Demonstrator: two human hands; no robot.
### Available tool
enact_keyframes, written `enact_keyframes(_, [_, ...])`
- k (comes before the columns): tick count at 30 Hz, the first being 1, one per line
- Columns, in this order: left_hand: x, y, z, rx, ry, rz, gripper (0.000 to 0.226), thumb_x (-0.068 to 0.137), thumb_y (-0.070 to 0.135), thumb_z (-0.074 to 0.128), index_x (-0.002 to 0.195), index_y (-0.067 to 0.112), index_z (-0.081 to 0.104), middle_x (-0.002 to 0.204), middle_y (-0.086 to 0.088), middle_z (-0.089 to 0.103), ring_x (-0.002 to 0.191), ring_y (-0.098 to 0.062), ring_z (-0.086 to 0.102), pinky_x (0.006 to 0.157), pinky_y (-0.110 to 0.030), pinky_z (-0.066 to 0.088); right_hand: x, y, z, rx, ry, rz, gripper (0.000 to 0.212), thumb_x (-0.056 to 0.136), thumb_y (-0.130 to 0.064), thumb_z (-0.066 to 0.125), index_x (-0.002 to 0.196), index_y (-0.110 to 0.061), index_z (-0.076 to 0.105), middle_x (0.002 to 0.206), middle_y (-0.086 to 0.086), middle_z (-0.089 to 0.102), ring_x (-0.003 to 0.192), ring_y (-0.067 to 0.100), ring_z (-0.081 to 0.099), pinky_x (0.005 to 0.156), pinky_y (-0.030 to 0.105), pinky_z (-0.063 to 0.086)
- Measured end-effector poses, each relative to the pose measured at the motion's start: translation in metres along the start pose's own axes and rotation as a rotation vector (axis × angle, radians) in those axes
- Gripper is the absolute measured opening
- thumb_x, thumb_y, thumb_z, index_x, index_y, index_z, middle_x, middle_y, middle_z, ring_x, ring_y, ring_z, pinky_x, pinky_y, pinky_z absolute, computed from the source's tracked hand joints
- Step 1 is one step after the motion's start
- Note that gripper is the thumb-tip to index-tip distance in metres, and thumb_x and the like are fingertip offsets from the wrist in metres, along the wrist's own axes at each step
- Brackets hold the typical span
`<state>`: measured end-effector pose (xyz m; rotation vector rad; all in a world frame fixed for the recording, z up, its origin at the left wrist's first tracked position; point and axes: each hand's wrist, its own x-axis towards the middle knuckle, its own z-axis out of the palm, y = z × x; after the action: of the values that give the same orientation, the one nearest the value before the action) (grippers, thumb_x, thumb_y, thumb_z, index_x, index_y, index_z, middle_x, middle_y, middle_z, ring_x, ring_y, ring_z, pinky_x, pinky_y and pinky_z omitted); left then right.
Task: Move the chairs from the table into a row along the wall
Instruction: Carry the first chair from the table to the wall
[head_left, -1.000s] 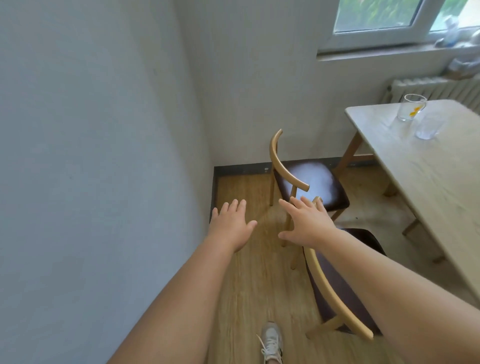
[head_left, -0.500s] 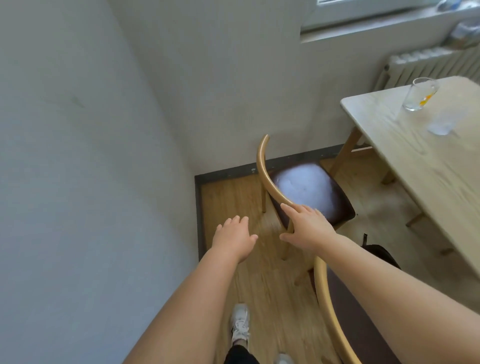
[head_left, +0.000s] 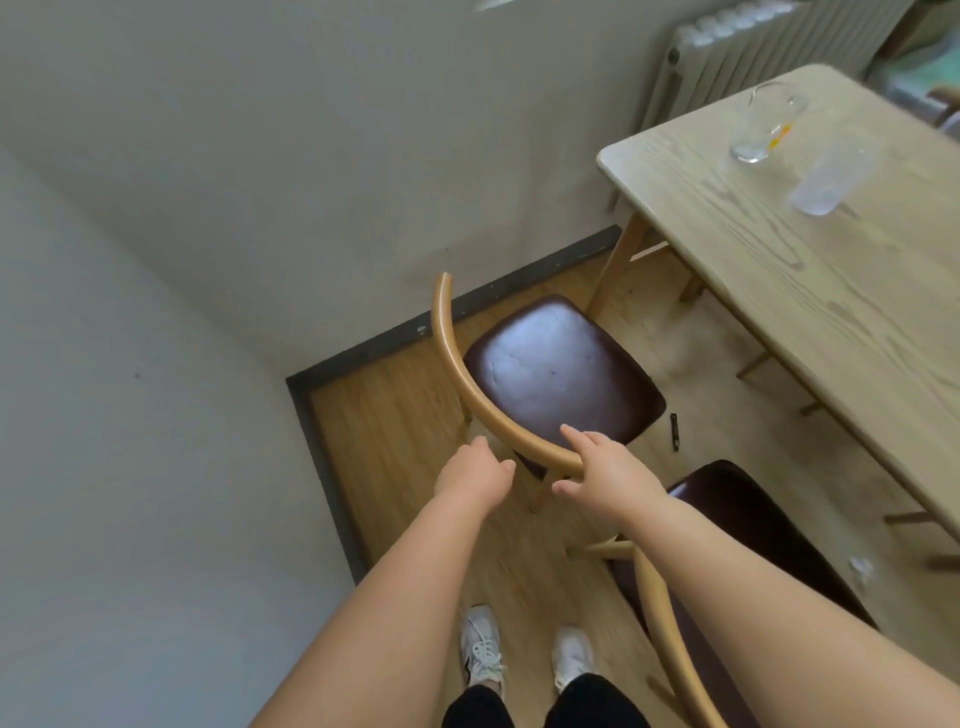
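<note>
The far chair (head_left: 550, 364) has a dark brown seat and a curved wooden back rail (head_left: 457, 364). It stands by the room corner, next to the table (head_left: 810, 270). My right hand (head_left: 605, 467) wraps the near end of that rail, fingers over it and thumb under. My left hand (head_left: 470, 473) cups the same rail just to the left, fingers curled against it. A second, matching chair (head_left: 743, 525) stands at the lower right, its back rail (head_left: 670, 639) passing under my right forearm.
Two walls meet at the left with a dark baseboard (head_left: 322, 462). On the table stand a clear glass (head_left: 763, 130) and a frosted cup (head_left: 831, 176). A radiator (head_left: 753, 57) sits behind. A small dark item (head_left: 675, 431) lies on the floor. My shoes (head_left: 483, 654) are below.
I stepped closer and the view tilted down. Both hands moved forward from the near chair to the far chair's back rail and curled around it.
</note>
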<state>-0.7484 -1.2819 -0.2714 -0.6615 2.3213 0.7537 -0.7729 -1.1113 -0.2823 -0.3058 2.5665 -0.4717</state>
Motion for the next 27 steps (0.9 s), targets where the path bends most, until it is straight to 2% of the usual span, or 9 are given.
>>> enact_keyframes(5, [0.049,0.022,0.018,-0.297,-0.077,-0.16,0.064,0.094,0.038,0.053,0.147,0.008,0.032,0.146,-0.011,0.047,0.13,-0.03,0.048,0.098,-0.034,0.04,0.041,0.021,0.011,-0.002,-0.078,0.062,0.081,0.085,-0.041,0.065,0.151,-0.029,0.02,0.153,0.001,0.034,0.136,0.023,0.037,0.102,0.041,0.046])
enact_keyframes(9, [0.09,0.036,0.037,-0.563,-0.047,-0.34,0.063,0.091,0.038,0.06,0.138,0.002,0.04,0.135,-0.016,0.055,0.119,-0.034,0.056,0.09,-0.033,0.044,0.075,0.04,0.029,-0.013,-0.163,0.064,0.078,0.085,-0.038,0.064,0.15,-0.027,0.022,0.147,0.002,0.041,0.129,0.025,0.043,0.097,0.042,0.048])
enact_keyframes(12, [0.112,0.038,0.053,-0.783,-0.043,-0.463,0.057,0.089,0.032,0.065,0.134,0.001,0.046,0.128,-0.018,0.06,0.112,-0.036,0.06,0.098,-0.042,0.049,0.092,0.051,0.043,-0.018,-0.231,0.074,0.073,0.082,-0.041,0.066,0.145,-0.027,0.032,0.137,0.003,0.049,0.121,0.026,0.049,0.094,0.042,0.05])
enact_keyframes(17, [0.128,0.031,0.061,-1.026,-0.08,-0.538,0.036,0.09,0.018,0.067,0.118,-0.002,0.058,0.096,-0.013,0.065,0.084,-0.028,0.063,0.075,-0.04,0.054,0.103,0.057,0.064,-0.041,-0.337,0.046,0.049,0.078,-0.044,0.067,0.122,-0.029,0.051,0.107,-0.002,0.058,0.095,0.02,0.058,0.079,0.039,0.055])
enact_keyframes(19, [0.131,0.031,0.057,-1.097,-0.092,-0.556,0.031,0.088,0.011,0.068,0.115,-0.003,0.059,0.09,-0.012,0.063,0.081,-0.026,0.062,0.075,-0.039,0.054,0.108,0.059,0.067,-0.054,-0.346,0.037,0.037,0.077,-0.041,0.065,0.11,-0.029,0.052,0.094,-0.005,0.06,0.083,0.017,0.06,0.072,0.039,0.057])
enact_keyframes(22, [0.133,0.032,0.053,-1.135,-0.112,-0.574,0.03,0.087,0.005,0.068,0.114,-0.004,0.059,0.095,-0.015,0.064,0.084,-0.028,0.062,0.078,-0.041,0.054,0.115,0.061,0.067,-0.092,-0.357,0.005,0.024,0.078,-0.035,0.064,0.097,-0.029,0.051,0.084,-0.007,0.059,0.076,0.016,0.059,0.068,0.037,0.056])
enact_keyframes(24, [0.133,0.03,0.052,-1.137,-0.105,-0.573,0.033,0.086,0.004,0.069,0.116,-0.005,0.058,0.1,-0.017,0.064,0.083,-0.028,0.063,0.077,-0.041,0.055,0.117,0.059,0.068,-0.085,-0.376,-0.021,0.022,0.078,-0.033,0.064,0.097,-0.029,0.052,0.085,-0.007,0.059,0.077,0.017,0.059,0.069,0.037,0.055])
enact_keyframes(27, [0.133,0.017,0.051,-1.128,-0.085,-0.564,0.039,0.085,0.005,0.07,0.12,-0.005,0.057,0.106,-0.018,0.065,0.089,-0.03,0.064,0.086,-0.044,0.056,0.116,0.05,0.072,-0.065,-0.397,-0.049,0.023,0.078,-0.029,0.065,0.098,-0.026,0.054,0.087,-0.005,0.061,0.079,0.018,0.06,0.072,0.039,0.055])
